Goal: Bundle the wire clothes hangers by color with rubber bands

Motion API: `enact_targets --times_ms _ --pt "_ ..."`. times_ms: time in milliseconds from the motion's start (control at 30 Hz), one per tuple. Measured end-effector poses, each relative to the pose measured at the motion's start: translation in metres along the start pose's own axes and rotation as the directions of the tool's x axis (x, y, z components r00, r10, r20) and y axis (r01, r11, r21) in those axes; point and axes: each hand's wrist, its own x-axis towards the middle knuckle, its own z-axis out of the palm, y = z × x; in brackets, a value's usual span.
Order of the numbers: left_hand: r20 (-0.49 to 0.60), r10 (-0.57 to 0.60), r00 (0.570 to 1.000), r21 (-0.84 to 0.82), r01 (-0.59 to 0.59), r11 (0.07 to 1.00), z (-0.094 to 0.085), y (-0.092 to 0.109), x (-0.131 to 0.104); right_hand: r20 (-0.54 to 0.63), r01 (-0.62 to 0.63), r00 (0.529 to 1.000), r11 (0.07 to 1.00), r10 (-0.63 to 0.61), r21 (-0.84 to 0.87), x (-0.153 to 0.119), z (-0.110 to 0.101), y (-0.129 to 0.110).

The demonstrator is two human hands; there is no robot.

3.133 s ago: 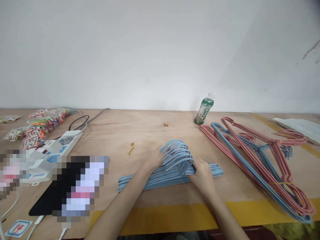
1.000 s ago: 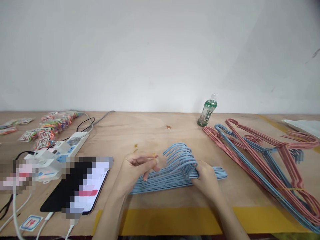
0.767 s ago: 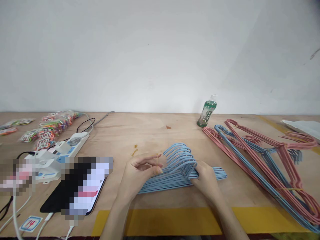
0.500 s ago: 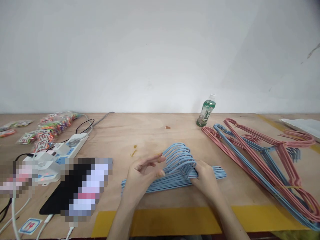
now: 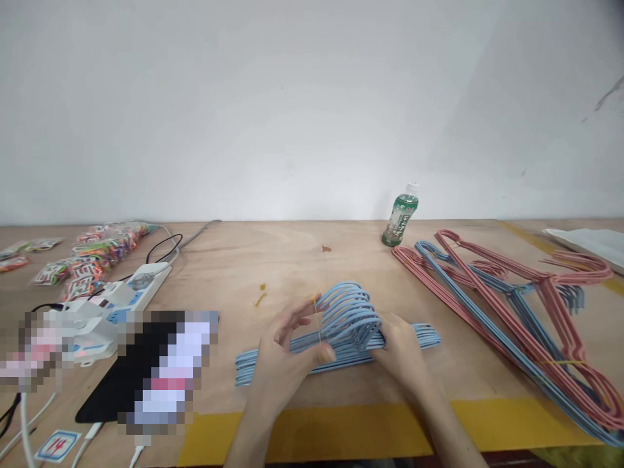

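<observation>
A bundle of blue hangers (image 5: 348,312) lies near the table's front edge, its curved hooks bunched side by side and pointing up. My left hand (image 5: 295,344) is at the left of the hooks, a thin yellow rubber band (image 5: 318,322) stretched between its thumb and fingertips. At the right of the hooks, my right hand (image 5: 397,344) grips the bundle; its fingertips are partly hidden behind the hangers.
Pink and blue hangers (image 5: 511,286) are piled at the right. A green-labelled bottle (image 5: 400,218) stands by the wall. Left are a power strip (image 5: 141,286), a blurred phone-like device (image 5: 170,367), cables and colourful packets (image 5: 102,250). Loose yellow bands (image 5: 260,298) lie mid-table.
My left hand has moved slightly right, closer to the hooks, and the rubber band is stretched longer between its fingers. My right hand stays on the bundle.
</observation>
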Motion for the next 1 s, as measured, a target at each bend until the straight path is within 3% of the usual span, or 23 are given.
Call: enact_targets --times_ms 300,400,567,767,867,1000 --pt "-0.019 0.005 1.0 -0.003 -0.005 1.0 0.013 -0.006 -0.005 0.006 -0.025 1.0 1.0 0.025 0.007 0.001 -0.002 -0.003" --pt "-0.02 0.05 0.999 0.091 -0.048 0.995 0.012 -0.001 -0.003 0.008 -0.034 0.999 0.999 0.034 -0.008 0.001 -0.001 -0.004" --pt "0.051 0.146 0.988 0.348 -0.154 0.925 0.007 0.018 0.004 0.026 -0.032 0.999 0.997 0.034 -0.065 0.002 0.0 -0.004" --pt "0.182 0.147 0.972 0.477 -0.218 0.851 0.014 0.047 0.014 0.076 -0.025 0.997 0.993 0.034 -0.112 0.001 0.001 -0.004" --pt "0.247 0.154 0.957 0.574 -0.273 0.772 0.02 0.06 0.018 0.083 -0.021 0.996 0.992 0.032 -0.126 0.001 0.001 -0.003" --pt "0.34 0.146 0.929 0.737 -0.36 0.572 0.027 0.079 0.026 0.088 -0.025 0.995 0.989 0.039 -0.148 0.002 0.001 -0.003"
